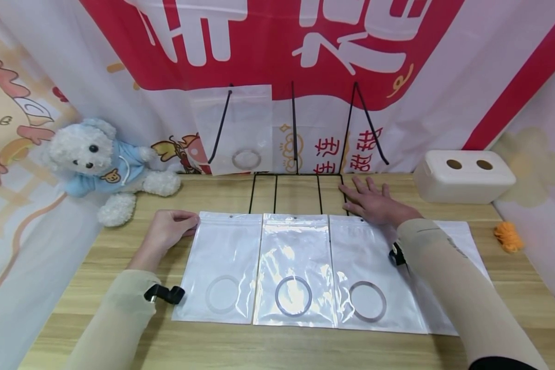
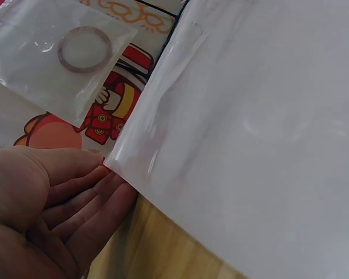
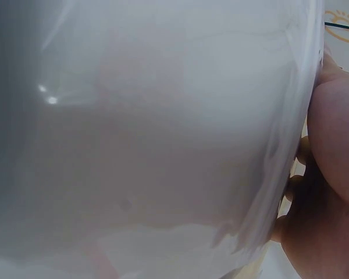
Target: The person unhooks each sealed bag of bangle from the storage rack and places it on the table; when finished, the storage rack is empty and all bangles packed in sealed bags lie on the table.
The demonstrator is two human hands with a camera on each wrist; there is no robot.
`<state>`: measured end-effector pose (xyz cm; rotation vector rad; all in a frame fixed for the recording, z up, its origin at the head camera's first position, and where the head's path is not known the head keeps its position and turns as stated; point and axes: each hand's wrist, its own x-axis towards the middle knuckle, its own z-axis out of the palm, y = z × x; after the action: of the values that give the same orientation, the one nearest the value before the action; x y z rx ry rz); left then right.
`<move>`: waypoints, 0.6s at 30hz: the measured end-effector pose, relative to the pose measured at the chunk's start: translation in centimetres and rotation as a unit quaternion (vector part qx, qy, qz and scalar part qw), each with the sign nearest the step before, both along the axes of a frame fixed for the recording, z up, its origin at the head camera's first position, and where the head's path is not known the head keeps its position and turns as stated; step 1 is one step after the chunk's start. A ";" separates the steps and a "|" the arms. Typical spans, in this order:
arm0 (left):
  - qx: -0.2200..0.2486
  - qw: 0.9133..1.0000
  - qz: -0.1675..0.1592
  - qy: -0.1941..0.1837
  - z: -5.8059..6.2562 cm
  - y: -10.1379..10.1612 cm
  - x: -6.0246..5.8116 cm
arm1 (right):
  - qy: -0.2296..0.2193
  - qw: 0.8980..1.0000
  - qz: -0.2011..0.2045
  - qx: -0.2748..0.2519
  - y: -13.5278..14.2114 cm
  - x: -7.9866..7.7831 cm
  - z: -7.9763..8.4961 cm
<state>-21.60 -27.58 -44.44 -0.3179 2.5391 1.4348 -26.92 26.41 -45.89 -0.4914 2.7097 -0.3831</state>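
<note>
Several flat white zip bags lie side by side on the table. Each of the left bag (image 1: 231, 241), the middle bag (image 1: 293, 257) and the third bag (image 1: 374, 267) shows a ring-shaped bangle near its bottom. My left hand (image 1: 168, 228) pinches the top left corner of the left bag between thumb and fingers, as the left wrist view shows close up. My right hand (image 1: 379, 205) lies with fingers spread at the top edge of the bags on the right, fingertips over the rack's wire. Its forearm partly covers the rightmost bag (image 1: 460, 241).
A black wire rack (image 1: 296, 174) with hooks stands behind the bags; another bag (image 1: 233, 128) with a bangle hangs on its left hook. A plush bear (image 1: 115, 159) sits at the left, a white box (image 1: 462, 177) with two holes at the right, near an orange yarn bundle (image 1: 507, 236).
</note>
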 end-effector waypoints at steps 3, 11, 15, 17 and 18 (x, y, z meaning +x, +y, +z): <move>-0.006 1.000 -0.002 0.004 0.1 -0.1 -0.1 | -0.003 1.000 -0.002 -0.001 0.0 0.0 0.0; -0.012 1.000 -0.006 0.026 1.3 -0.7 -0.3 | 0.000 1.000 -0.003 0.001 -0.1 0.1 -0.1; -0.005 0.998 0.006 0.057 2.8 -0.7 -0.3 | 0.002 1.000 -0.002 0.001 0.0 0.0 -0.3; -0.009 0.997 0.021 0.077 3.7 -0.5 -0.4 | 0.003 1.000 -0.001 0.000 0.1 0.0 -0.3; -0.012 0.996 0.029 0.087 4.2 -0.4 -0.5 | 0.003 1.000 0.000 -0.001 0.1 -0.1 -0.2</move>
<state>-22.12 -28.00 -40.27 -0.2851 2.7068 1.5161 -26.97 26.48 -46.13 -0.4936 2.7149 -0.3845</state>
